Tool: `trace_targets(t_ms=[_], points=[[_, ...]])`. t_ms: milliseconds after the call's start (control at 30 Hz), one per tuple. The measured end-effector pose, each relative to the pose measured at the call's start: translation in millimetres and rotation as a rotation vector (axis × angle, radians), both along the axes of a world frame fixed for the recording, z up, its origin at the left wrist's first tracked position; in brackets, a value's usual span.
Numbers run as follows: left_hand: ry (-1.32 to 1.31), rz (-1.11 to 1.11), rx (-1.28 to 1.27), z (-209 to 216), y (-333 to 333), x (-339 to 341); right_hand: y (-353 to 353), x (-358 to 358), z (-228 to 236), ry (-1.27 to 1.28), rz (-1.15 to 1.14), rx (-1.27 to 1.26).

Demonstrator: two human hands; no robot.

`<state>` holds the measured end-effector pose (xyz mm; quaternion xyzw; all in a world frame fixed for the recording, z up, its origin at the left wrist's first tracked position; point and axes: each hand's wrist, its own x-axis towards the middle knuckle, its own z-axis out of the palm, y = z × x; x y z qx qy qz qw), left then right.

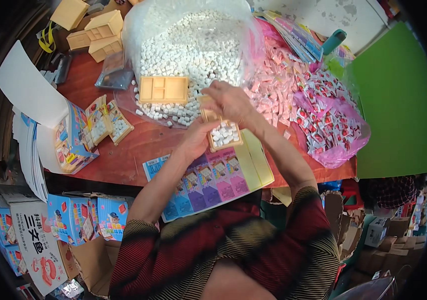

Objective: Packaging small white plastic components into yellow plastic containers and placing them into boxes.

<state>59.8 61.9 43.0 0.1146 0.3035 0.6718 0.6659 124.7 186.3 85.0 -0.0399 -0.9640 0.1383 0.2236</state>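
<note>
My left hand [195, 140] grips the side of a small tan compartment tray [226, 147], thumb over its edge. White pellet-like pieces [225, 134] fill the tray's near compartment. Above its far end is my right hand [231, 104], fingers bent together; whatever they may hold is hidden. The far compartments are partly covered by that hand. Beyond my hands, a large clear plastic bag [133, 30] lies spread with a heap of the same white pieces [188, 45]. A second tan tray [164, 90] with bare compartments rests on the heap's near edge.
Pink packets [277, 82] and red-and-white wrapped sweets [323, 95] pile up at the right. Below my hands lies a colourful printed card sheet [216, 182]. An open printed box [68, 135] and filled trays [119, 125] stand left; stacked tan trays [104, 27] sit far left.
</note>
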Motion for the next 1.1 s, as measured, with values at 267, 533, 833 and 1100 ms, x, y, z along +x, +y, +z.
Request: trace_targets(t_ms=[267,533,833,1100], points=[[-0.030,0.006,0.024,-2,-3,-1,-5,0,-4,0.015,0.066,0.100],[0.002,-0.034,0.078,-5,-3,-17,67,-43,-1,0.183,-0.091,-0.148],[0.024,0.099,-0.079,-2,-11,-22,108,-133,-48,0.058,-0.566,0.043],[-0.043,0.175,-0.119,-3,-9,-25,116,-99,-35,0.058,-0.521,0.190]])
